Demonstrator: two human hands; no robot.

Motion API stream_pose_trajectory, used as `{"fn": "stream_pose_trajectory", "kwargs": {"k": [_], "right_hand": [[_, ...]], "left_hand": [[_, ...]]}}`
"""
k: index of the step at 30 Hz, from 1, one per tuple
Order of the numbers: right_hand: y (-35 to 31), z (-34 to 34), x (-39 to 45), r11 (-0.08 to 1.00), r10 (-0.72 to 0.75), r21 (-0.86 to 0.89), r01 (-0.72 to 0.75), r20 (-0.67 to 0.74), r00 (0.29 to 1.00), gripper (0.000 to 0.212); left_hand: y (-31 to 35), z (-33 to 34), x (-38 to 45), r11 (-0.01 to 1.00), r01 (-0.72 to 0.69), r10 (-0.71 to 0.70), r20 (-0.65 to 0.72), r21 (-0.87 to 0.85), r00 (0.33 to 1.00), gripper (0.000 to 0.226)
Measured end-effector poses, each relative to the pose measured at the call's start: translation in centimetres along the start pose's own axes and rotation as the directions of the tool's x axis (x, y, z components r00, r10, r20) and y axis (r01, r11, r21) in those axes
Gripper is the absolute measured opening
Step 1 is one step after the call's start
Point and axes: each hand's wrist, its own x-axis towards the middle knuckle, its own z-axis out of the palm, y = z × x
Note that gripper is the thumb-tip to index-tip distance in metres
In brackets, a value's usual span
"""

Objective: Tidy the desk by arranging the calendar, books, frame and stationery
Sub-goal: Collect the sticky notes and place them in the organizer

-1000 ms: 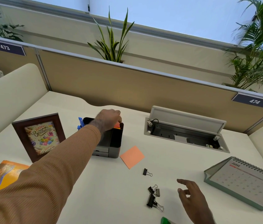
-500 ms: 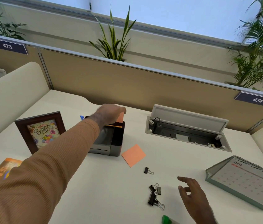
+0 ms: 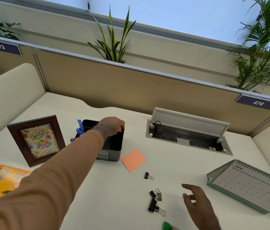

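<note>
Several things lie loose on the counter (image 3: 172, 163): calendar (image 3: 250, 185) at right, frame (image 3: 36, 141) beside the organizer (image 3: 112, 146), note (image 3: 133, 160), clips (image 3: 155, 199). Your left hand (image 3: 111, 127) has its grip closed on orange notes in the organizer; a hard push may tip it. Your right hand (image 3: 197, 206) hovers with fingers apart.

left arm in a long sleeve (image 3: 51, 185), tan-brown fine-rib knit, ribs running across the forearm, snug fit. cuff ends plain at the wrist, toward 1 o'clock from the elbow, no buttons or trim. left hand (image 3: 110, 127) bare, some hair on the back, no rings or watch visible. right hand (image 3: 197, 205) bare at 5 o'clock of the view, no sleeve showing, wrist cut off by the frame edge.
</note>
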Motion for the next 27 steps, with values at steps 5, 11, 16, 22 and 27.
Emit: {"fn": "stream_pose_trajectory", "kwargs": {"k": [5, 11, 16, 22, 27], "right_hand": [[-0.3, -0.1, -0.1, 1.000, -0.007, 0.001, 0.007, 0.004, 1.000, 0.044], [-2.4, 0.6, 0.8, 0.998, -0.061, -0.012, 0.061, 0.021, 0.998, 0.042], [-6.4, 3.7, 3.3, 0.984, -0.167, -0.041, 0.172, 0.097, 0.981, 0.032], [-10.6, 10.3, 6.3, 0.929, -0.154, -0.276, 0.246, 0.315, 0.936, 0.060], [-11.7, 13.2, 7.6, 0.881, 0.020, -0.448, 0.150, 0.354, 0.935, 0.087]], "left_hand": [[0.1, -0.3, -0.5, 0.999, 0.025, -0.023, 0.043, -0.037, 0.999, 0.040], [0.4, -1.2, -2.1, 0.984, 0.031, -0.050, -0.103, -0.176, 0.993, 0.031], [1.6, -2.0, -5.3, 0.938, -0.054, -0.064, -0.324, -0.343, 0.944, 0.030], [2.8, -1.4, -10.3, 0.896, -0.096, -0.104, -0.414, -0.433, 0.904, 0.030], [3.0, -0.2, -13.0, 0.880, -0.060, -0.139, -0.377, -0.470, 0.916, 0.031]]}}
